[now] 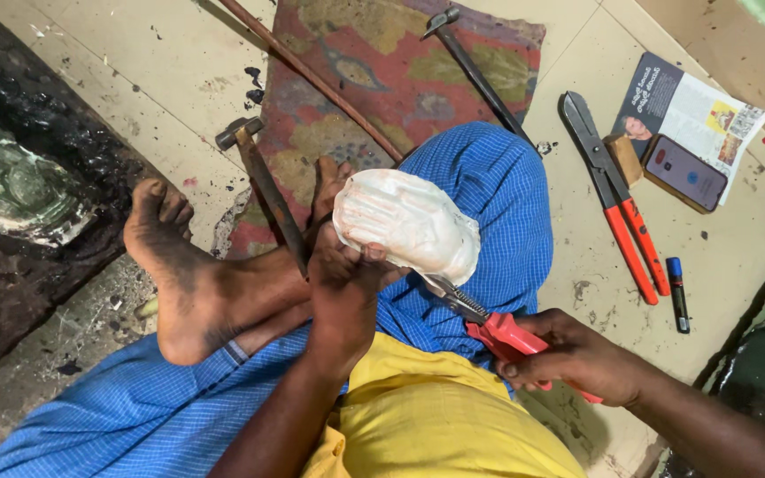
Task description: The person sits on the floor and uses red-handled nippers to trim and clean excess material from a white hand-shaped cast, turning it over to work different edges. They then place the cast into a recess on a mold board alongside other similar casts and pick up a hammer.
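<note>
My left hand grips the lower edge of a thin silvery metal sheet embossed with a hand shape, held above my crossed legs in blue checked cloth. My right hand is closed around the red handles of small snips, whose blades reach under the sheet's lower right edge. My bare feet rest on the floor to the left of the sheet.
A hammer leans by my foot; another long-handled hammer and a thin rod lie on a patterned mat. Large red-handled shears, a marker, a phone and a booklet lie right. A dark embossed slab sits left.
</note>
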Demonstrator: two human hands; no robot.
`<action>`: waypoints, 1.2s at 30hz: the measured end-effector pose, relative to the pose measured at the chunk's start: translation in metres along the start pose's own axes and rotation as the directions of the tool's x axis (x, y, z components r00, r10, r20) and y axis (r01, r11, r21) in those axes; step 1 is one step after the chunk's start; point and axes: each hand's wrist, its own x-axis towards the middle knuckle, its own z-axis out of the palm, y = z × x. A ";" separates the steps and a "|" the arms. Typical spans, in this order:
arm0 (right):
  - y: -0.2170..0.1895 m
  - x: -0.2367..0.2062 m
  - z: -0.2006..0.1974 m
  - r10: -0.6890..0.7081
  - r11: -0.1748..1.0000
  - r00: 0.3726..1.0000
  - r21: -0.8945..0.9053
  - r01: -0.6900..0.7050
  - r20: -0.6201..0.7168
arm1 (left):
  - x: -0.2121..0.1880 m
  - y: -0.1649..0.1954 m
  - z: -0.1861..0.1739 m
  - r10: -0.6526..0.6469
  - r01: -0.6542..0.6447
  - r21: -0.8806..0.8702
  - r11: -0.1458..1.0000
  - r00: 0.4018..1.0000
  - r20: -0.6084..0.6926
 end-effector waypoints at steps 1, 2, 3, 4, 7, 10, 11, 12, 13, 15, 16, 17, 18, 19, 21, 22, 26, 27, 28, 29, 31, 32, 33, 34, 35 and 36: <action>-0.001 0.000 0.001 0.000 1.000 1.000 0.000 0.000 0.001 | 0.000 -0.001 0.001 0.004 -0.004 -0.009 1.000 1.000 -0.009; -0.001 0.000 0.001 -0.015 1.000 1.000 -0.009 0.015 0.014 | -0.001 -0.001 0.001 0.002 -0.002 -0.002 1.000 1.000 -0.025; 0.000 0.000 0.002 -0.033 0.999 0.999 -0.018 0.033 0.025 | 0.000 -0.002 0.002 0.001 -0.001 0.005 1.000 0.999 -0.038; 0.001 0.001 0.002 -0.049 0.998 0.998 -0.026 0.050 0.036 | 0.000 -0.002 0.003 -0.001 0.001 0.012 1.000 0.999 -0.051; 0.004 0.004 0.001 -0.082 0.992 0.996 -0.093 0.085 0.034 | 0.001 -0.003 0.003 -0.014 0.016 0.032 0.999 0.998 -0.066; 0.006 0.006 0.001 -0.067 0.995 0.998 -0.070 0.067 0.012 | 0.002 -0.002 0.002 -0.025 0.027 0.027 0.999 0.998 -0.056; 0.006 0.006 0.001 -0.073 0.995 0.997 -0.067 0.074 0.020 | 0.002 -0.001 0.002 -0.031 0.033 0.035 0.999 0.998 -0.062; 0.004 0.006 0.001 -0.079 0.995 0.997 -0.065 0.081 0.025 | 0.002 -0.001 0.002 -0.036 0.039 0.041 0.998 0.997 -0.067; 0.003 0.006 0.001 -0.089 0.994 0.996 -0.063 0.090 0.030 | 0.002 0.000 0.002 -0.038 0.042 0.047 0.998 0.997 -0.070; -0.002 0.004 0.002 -0.029 0.999 0.999 -0.035 0.030 0.021 | 0.003 0.003 0.005 -0.008 0.011 0.043 0.999 0.998 -0.063; -0.005 0.003 0.002 -0.002 1.000 1.000 -0.018 0.003 0.013 | 0.004 0.005 0.008 0.007 -0.005 0.042 0.999 0.998 -0.055; -0.009 0.002 0.003 -0.001 1.000 1.000 -0.018 0.001 0.011 | 0.004 0.008 0.010 -0.003 0.006 0.049 0.999 0.998 -0.064; -0.012 0.001 0.004 0.002 1.000 1.000 -0.018 -0.002 0.009 | 0.004 0.011 0.012 -0.014 0.018 0.055 0.998 0.997 -0.074; -0.014 0.000 0.005 0.006 1.000 1.000 -0.019 -0.006 0.009 | 0.004 0.013 0.015 -0.025 0.030 0.062 0.998 0.996 -0.086; -0.018 -0.001 0.006 0.005 1.000 1.000 -0.008 -0.005 0.014 | 0.002 0.020 0.018 -0.017 0.021 0.062 0.998 0.998 -0.065; -0.019 -0.001 0.007 0.006 1.000 1.000 0.000 -0.006 0.019 | 0.001 0.022 0.019 -0.015 0.019 0.063 0.998 0.998 -0.056; -0.016 0.002 0.007 -0.027 0.993 1.000 -0.115 0.026 -0.005 | 0.001 0.021 0.019 -0.004 0.008 0.064 0.998 0.998 -0.061; -0.013 0.003 0.006 -0.027 0.991 0.999 -0.129 0.025 -0.016 | 0.003 0.018 0.018 -0.012 0.018 0.074 0.997 0.998 -0.068; -0.010 0.003 0.006 -0.025 0.990 0.999 -0.140 0.021 -0.029 | 0.004 0.016 0.018 -0.024 0.030 0.084 0.996 0.997 -0.075; -0.008 0.003 0.004 -0.045 0.989 0.999 -0.144 0.041 -0.024 | 0.004 0.013 0.016 -0.032 0.039 0.091 0.995 0.996 -0.082; -0.004 0.005 0.002 -0.085 0.985 0.996 -0.152 0.082 -0.012 | 0.004 0.010 0.015 -0.046 0.056 0.108 0.993 0.994 -0.097; -0.002 0.005 0.002 -0.134 0.978 0.991 -0.159 0.132 -0.003 | 0.004 0.009 0.014 -0.050 0.060 0.100 0.993 0.994 -0.094; -0.002 0.005 0.001 -0.187 0.968 0.982 -0.171 0.186 0.010 | 0.003 0.009 0.014 -0.047 0.055 0.094 0.994 0.995 -0.092; -0.003 0.005 0.000 -0.240 0.953 0.970 -0.184 0.241 0.026 | 0.002 0.010 0.014 -0.041 0.049 0.088 0.995 0.995 -0.091; -0.005 0.005 -0.001 -0.266 0.943 0.962 -0.190 0.272 0.054 | 0.002 0.011 0.015 -0.033 0.040 0.094 0.995 0.996 -0.079; -0.008 0.003 -0.002 -0.291 0.933 0.953 -0.197 0.302 0.084 | 0.001 0.012 0.016 -0.024 0.031 0.100 0.995 0.997 -0.068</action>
